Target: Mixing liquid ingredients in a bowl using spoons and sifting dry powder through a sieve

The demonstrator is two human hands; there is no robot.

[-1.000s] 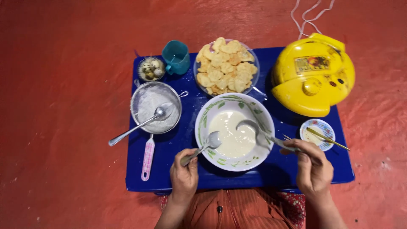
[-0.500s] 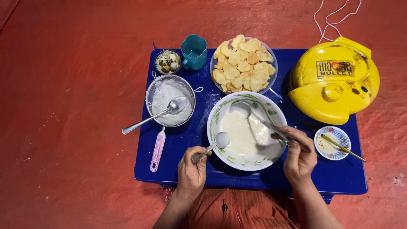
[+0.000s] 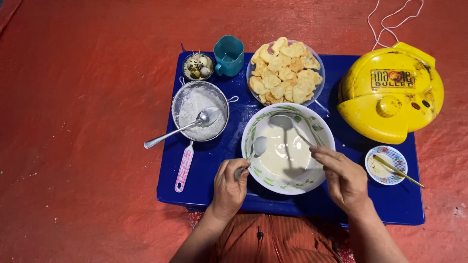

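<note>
A white bowl with a green leaf pattern (image 3: 319, 127) holds pale batter (image 3: 287, 153) near the front of a low blue table (image 3: 214, 170). My left hand (image 3: 229, 187) grips the handle of a metal spoon (image 3: 259, 145) whose bowl rests at the batter's left edge. My right hand (image 3: 341, 178) holds a second metal spoon (image 3: 282, 122), its bowl raised over the far side of the batter. A glass plate of fried golden pieces (image 3: 285, 70) stands just behind the bowl.
A sieve of white flour (image 3: 195, 104) with a spoon (image 3: 168, 135) and a pink handle (image 3: 184, 166) sits at left. Behind are a teal cup (image 3: 229, 54) and a small bowl of speckled eggs (image 3: 198, 66). A yellow appliance (image 3: 390, 92) and a small saucer with a stick (image 3: 386, 165) stand at right.
The camera has shifted, so the table sits further right and lower in view. My right hand's spoon has lifted from the batter toward the bowl's far side. My left hand stays at the near rim.
</note>
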